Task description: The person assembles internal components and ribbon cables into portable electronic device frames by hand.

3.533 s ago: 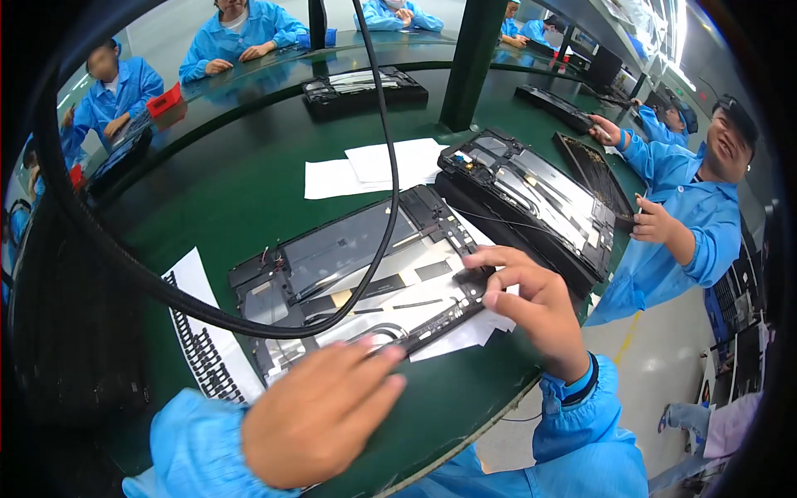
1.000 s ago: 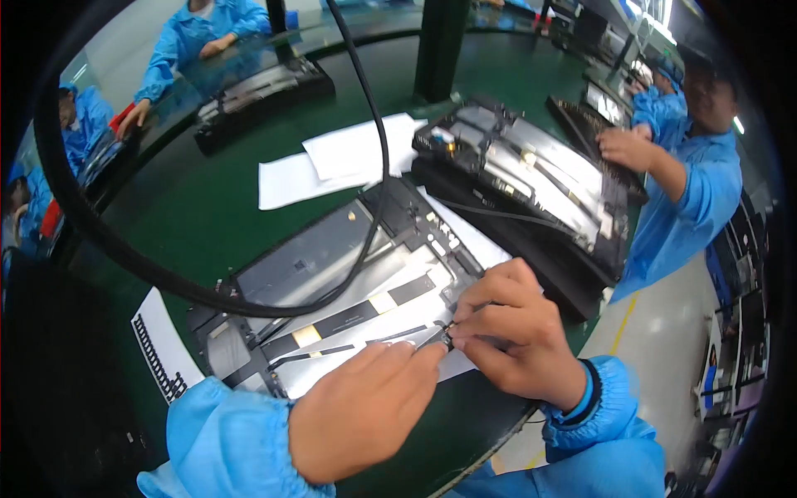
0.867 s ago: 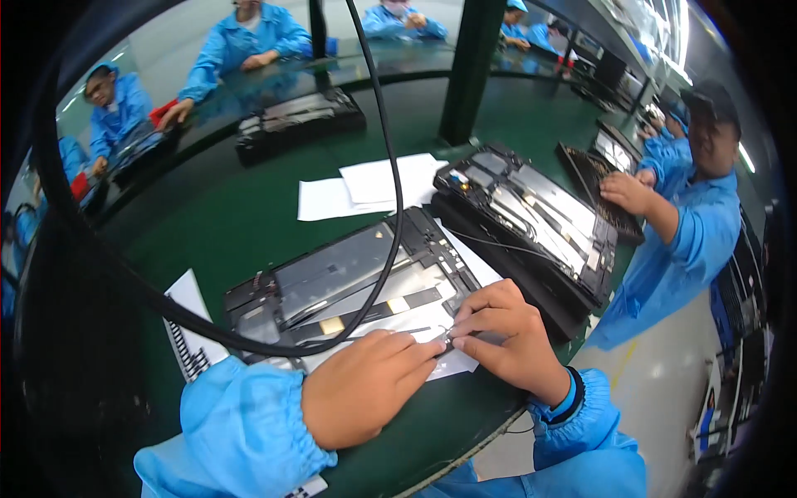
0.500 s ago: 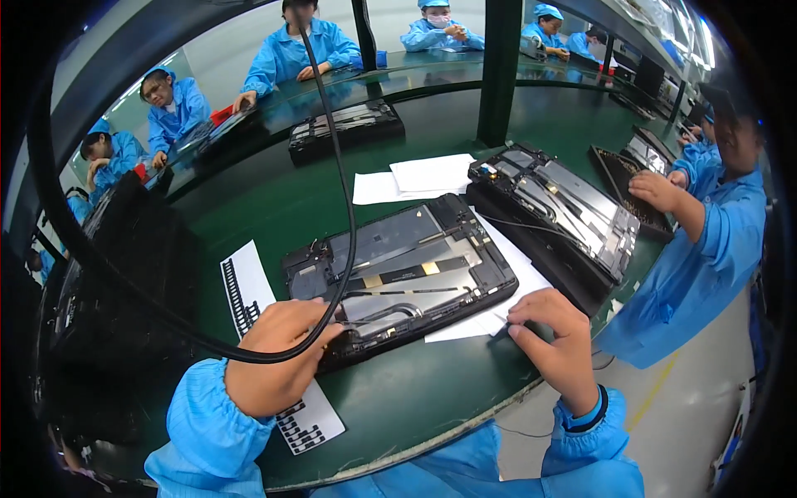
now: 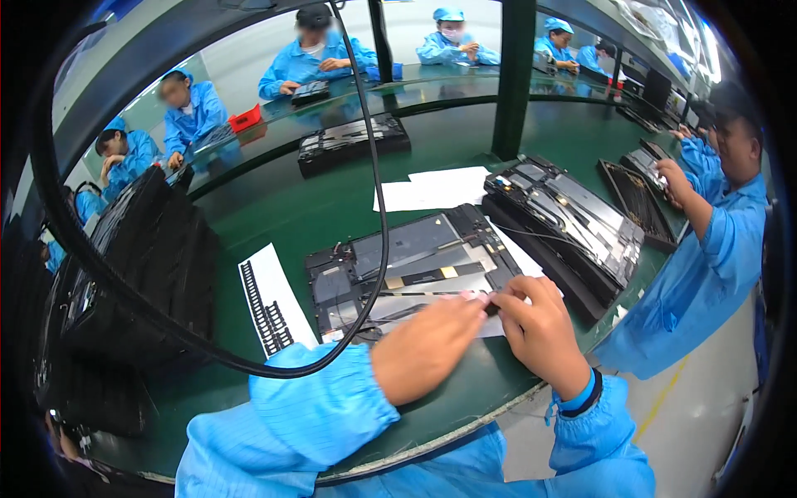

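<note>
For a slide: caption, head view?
Left hand and right hand close together at the near edge of an opened device.

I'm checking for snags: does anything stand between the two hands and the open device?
Nothing visible does: the left hand and right hand are at the near right corner of the open device. In the picture, a black cable crosses the device and left sleeve, but neither hand; its height above them is unclear.
</note>
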